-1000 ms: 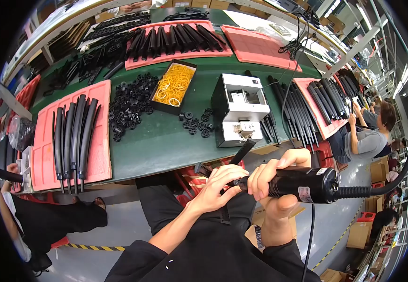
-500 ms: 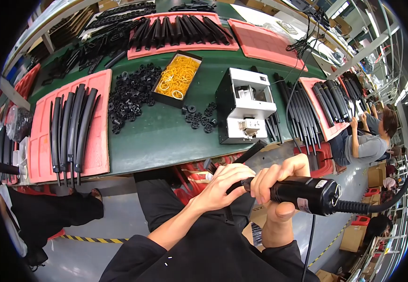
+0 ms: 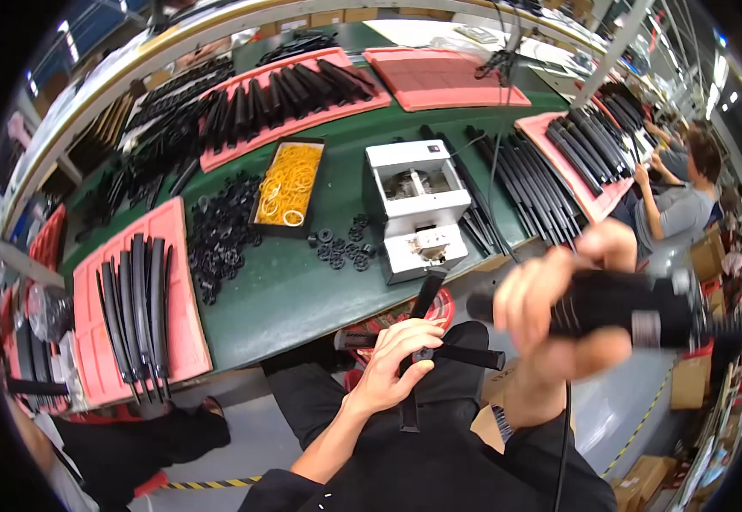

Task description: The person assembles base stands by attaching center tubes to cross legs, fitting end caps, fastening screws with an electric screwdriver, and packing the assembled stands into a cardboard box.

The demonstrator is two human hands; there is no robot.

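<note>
A black cross-shaped part (image 3: pixel 465 355) is gripped in the left hand (image 3: pixel 395 362) at the white-fronted machine's (image 3: pixel 439 213) six o'clock; at the part's two o'clock, an electric screwdriver (image 3: pixel 636 303) is clasped by the right hand (image 3: pixel 537 299).

From head height, the scene is viewed closely, forward and down, the worktop (image 3: pixel 268 299) being framed toward twelve o'clock, the torso (image 3: pixel 439 469) at six.

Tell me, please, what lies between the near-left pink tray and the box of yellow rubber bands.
A heap of small black ring-shaped parts lies there on the green tabletop, in the head view.
</note>
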